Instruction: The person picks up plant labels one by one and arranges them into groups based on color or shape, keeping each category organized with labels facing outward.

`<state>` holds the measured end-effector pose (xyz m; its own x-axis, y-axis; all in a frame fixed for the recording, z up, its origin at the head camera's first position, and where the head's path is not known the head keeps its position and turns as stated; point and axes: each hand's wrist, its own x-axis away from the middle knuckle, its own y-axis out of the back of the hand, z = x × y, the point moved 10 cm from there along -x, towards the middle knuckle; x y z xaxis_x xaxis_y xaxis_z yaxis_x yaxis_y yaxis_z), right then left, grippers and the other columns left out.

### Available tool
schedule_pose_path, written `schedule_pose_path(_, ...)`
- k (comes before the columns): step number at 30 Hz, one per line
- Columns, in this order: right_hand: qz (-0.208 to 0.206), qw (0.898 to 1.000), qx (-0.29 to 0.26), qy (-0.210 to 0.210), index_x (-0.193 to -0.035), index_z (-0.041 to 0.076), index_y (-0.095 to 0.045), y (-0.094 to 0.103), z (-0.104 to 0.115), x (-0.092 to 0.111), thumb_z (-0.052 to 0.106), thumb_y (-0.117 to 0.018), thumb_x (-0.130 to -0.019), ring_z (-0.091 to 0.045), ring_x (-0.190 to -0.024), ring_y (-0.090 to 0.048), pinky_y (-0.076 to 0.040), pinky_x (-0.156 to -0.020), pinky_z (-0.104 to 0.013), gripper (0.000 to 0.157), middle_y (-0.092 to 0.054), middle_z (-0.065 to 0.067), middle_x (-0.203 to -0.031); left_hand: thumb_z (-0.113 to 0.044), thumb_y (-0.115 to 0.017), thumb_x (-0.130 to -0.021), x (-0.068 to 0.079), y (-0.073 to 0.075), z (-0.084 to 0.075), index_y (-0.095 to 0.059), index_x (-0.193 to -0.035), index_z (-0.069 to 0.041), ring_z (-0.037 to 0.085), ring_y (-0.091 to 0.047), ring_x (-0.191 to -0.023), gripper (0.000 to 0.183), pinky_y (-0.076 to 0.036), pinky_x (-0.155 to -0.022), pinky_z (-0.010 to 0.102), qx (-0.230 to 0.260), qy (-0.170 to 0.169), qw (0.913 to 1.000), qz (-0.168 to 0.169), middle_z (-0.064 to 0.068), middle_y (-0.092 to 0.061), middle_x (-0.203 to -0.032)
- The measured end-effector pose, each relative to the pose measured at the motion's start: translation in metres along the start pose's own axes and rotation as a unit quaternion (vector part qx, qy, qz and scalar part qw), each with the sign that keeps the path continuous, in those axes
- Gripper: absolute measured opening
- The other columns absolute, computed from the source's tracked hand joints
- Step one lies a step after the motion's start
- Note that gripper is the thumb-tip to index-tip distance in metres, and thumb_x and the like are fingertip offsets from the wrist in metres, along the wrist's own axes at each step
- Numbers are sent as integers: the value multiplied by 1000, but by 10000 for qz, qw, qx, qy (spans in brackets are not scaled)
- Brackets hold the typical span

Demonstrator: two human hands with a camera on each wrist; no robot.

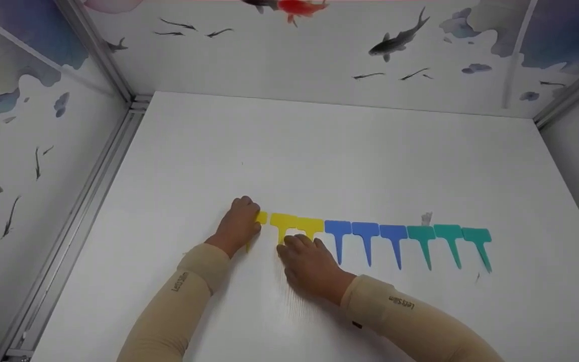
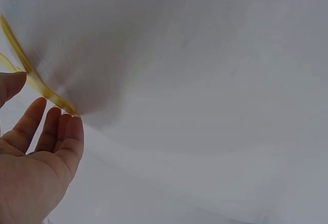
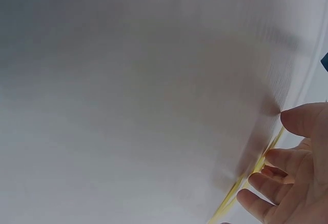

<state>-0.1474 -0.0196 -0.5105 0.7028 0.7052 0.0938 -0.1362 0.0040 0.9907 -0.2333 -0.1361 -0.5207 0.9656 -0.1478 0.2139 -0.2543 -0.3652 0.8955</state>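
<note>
A row of T-shaped plastic plant labels lies on the white table. At its left end, the fingertips of my left hand (image 1: pixel 238 223) touch a yellow plant label (image 1: pixel 262 217), mostly covered by the hand; the left wrist view shows fairly straight fingers along this yellow label (image 2: pixel 56 99). My right hand (image 1: pixel 312 264) rests over the stems of two more yellow labels (image 1: pixel 283 219), fingers loosely bent, fingertips on or beside them. Thin yellow edges (image 3: pixel 230 196) appear under those fingers in the right wrist view. Three blue labels (image 1: pixel 365 230) and three green labels (image 1: pixel 449 232) continue rightward.
A small greyish translucent scrap (image 1: pixel 426 218) lies just behind the first green label. White panels printed with fish (image 1: pixel 400 40) rise behind and beside the table (image 1: pixel 319 151). A metal frame rail (image 1: pixel 88 201) runs along the left edge.
</note>
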Motion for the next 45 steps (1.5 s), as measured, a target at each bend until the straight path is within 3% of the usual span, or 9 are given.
schedule_pose_path(18,45,9999,-77,-87,-139,17,-51,-3,1,0,33,-49,-98,-26,-130,-44,-43,-101,-52,44,-49,-6,-139,-7,-60,-89,2,-2,-4,-61,-121,0,27,-44,-111,33,-39,-106,37,179,-150,9997,-73,13,-51,-120)
schedule_pose_path(26,16,9998,-176,-99,-140,18,-49,-4,0,1,33,-50,-98,-25,-131,-43,-42,-101,-54,46,-48,-4,-141,-11,-59,-91,4,-2,-3,-59,-126,-2,26,-45,-111,36,-39,-107,37,199,-6,9998,-56,13,-51,-124)
schedule_pose_path(34,-123,9996,230,-117,-144,18,-43,5,-9,8,34,-52,-97,-26,-133,-42,-43,-101,-52,50,-47,-5,-143,-14,-60,-93,9,10,-9,-58,-127,1,28,-47,-115,38,-42,-104,38,-14,-221,9981,-574,15,-53,-125)
schedule_pose_path(38,-206,9987,146,-442,-145,18,-42,13,-26,16,35,-54,-96,-27,-134,-41,-41,-103,-51,54,-44,-7,-145,-20,-59,-94,12,16,-9,-54,-133,-1,28,-43,-126,43,-35,-110,40,-54,-125,9977,-664,15,-50,-134)
schedule_pose_path(45,-381,9887,-417,-1391,-148,20,-40,29,-72,39,37,-60,-94,-28,-138,-35,-33,-110,-51,60,-38,-6,-151,-30,-59,-95,19,29,-9,-46,-142,-5,29,-32,-139,54,-24,-116,43,-267,-158,9945,-1005,14,-40,-148)
